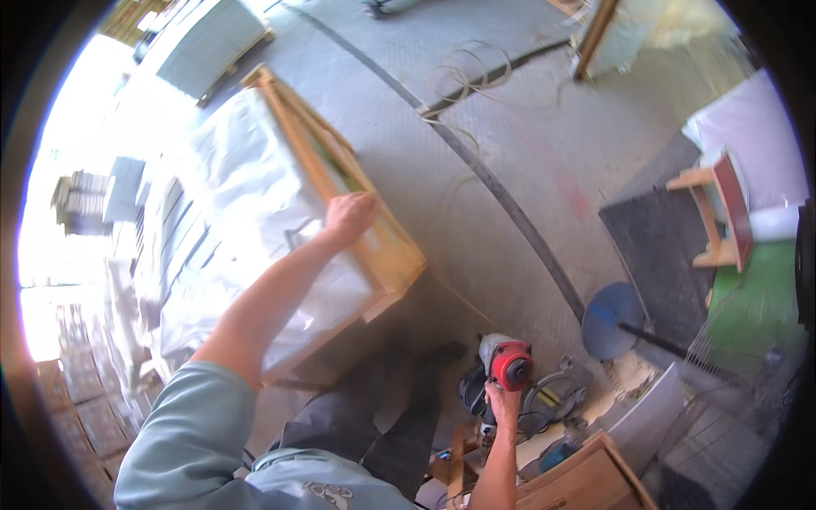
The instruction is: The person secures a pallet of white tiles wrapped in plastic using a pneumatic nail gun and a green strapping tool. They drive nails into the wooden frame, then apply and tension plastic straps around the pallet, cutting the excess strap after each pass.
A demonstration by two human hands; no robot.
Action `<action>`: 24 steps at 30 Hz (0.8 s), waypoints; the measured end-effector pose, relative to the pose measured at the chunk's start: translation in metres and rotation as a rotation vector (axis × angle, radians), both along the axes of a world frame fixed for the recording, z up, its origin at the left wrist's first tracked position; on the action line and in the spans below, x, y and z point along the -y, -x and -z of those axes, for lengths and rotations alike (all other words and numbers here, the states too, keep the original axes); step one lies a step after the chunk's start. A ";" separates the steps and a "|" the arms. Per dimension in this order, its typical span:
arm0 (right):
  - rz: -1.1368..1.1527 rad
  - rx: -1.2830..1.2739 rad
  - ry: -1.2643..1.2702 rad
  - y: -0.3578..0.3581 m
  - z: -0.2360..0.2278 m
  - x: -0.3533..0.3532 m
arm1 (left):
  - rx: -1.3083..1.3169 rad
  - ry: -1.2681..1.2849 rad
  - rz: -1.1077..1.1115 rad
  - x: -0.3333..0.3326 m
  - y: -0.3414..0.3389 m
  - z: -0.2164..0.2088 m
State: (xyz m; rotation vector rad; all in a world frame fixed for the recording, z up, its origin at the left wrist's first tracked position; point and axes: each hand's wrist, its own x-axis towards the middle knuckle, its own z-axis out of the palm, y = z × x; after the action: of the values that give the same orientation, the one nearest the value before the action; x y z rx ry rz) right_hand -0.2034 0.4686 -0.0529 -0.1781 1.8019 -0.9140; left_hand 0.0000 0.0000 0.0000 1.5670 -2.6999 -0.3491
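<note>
My left hand (350, 218) is closed over the top edge of a wooden crate frame (387, 255), its arm reaching across the load. White plastic sheeting (242, 140) covers the packed load beside that frame. Low on my right side, my right hand (503, 401) grips a red and grey nail gun (512, 364) with a round black cap. The gun is held apart from the crate. Its nose is hidden beneath its body.
A pale hose (493, 81) lies coiled on the floor ahead. To my right are a mitre saw (557, 395), a round blue base with a pole (610, 319), a small wooden stool (733, 212) and a cardboard box (586, 480). Stacked cartons (81, 382) stand at left.
</note>
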 end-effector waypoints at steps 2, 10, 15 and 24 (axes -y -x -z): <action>-0.078 -0.053 -0.078 -0.006 -0.006 -0.005 | -0.028 -0.096 -0.043 0.000 -0.003 -0.001; -0.325 -0.126 -0.402 -0.056 -0.023 -0.040 | -0.682 0.011 0.011 -0.162 -0.050 -0.085; -0.232 -0.034 -0.512 -0.075 -0.025 -0.074 | -0.625 0.116 -0.438 -0.147 -0.130 -0.109; -0.103 0.062 -0.488 -0.106 -0.052 -0.078 | -0.195 0.116 -0.514 -0.081 -0.154 -0.059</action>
State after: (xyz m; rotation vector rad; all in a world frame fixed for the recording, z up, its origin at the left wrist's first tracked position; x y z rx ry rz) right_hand -0.0974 0.5468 -0.0013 0.0669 1.8826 -0.3839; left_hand 0.1540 0.0814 0.0593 1.9837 -2.0390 -0.3049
